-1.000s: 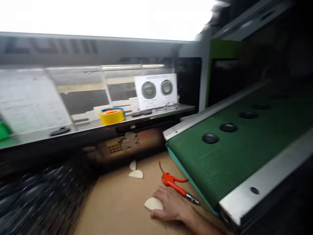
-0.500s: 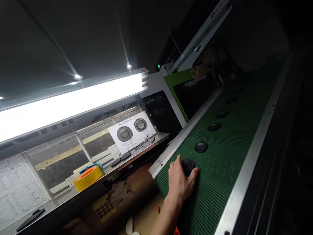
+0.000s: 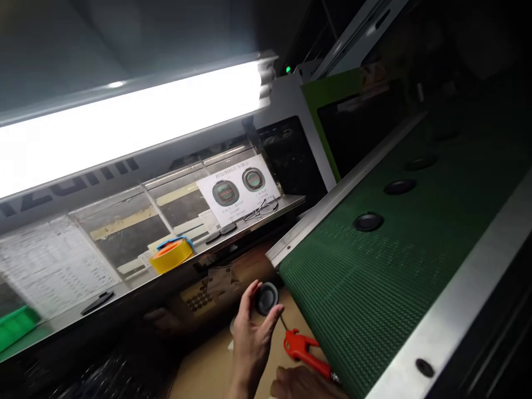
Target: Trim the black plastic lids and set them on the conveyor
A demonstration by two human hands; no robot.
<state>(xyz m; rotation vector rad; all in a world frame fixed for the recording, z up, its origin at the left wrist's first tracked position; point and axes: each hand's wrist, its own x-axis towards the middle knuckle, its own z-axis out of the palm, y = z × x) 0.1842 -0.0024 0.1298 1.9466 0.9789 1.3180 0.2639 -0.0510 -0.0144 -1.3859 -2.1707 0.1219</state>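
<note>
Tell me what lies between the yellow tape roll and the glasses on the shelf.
In the head view, two dark flat pieces lie there on the steel shelf.

Card on the far shelf: a white card (image 3: 238, 191) with a heading and captions in Chinese around two round pictures, all too small and blurred for me to read.
Panel under the lamp: large dark letters on a grey panel (image 3: 70, 187), slanted and cut off, no sure word.
Sheet at left: a printed sheet (image 3: 54, 266), its rows of small print unreadable.

Round black disc (image 3: 266, 298), raised rim, tilted, pinched in left-hand fingers (image 3: 251, 293)
</note>
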